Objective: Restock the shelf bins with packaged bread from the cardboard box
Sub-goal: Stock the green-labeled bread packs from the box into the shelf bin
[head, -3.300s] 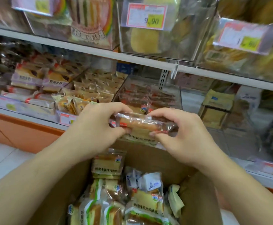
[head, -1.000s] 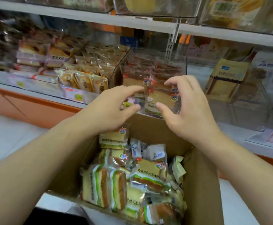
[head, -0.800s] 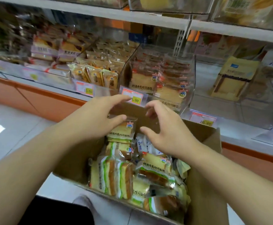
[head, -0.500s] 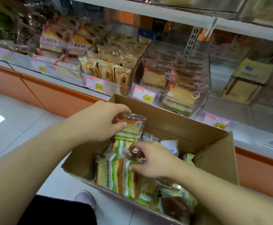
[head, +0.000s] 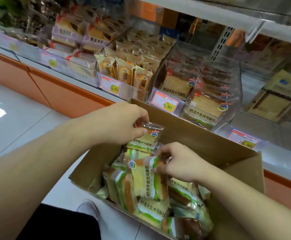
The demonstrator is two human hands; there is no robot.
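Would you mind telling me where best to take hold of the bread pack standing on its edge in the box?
Probably by the top edge of the bread pack, from above: it stands upright, wedged between neighbours, so only its top is free. The right hand already pinches it there.

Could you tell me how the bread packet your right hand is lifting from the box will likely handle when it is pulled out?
The bread packet is sliced bread in thin glossy film, so it is probably light and squashy. The right hand pinches it at its top edge, so the film may crinkle and slip. Neighbouring packets press against it in the cardboard box, so it may drag them.
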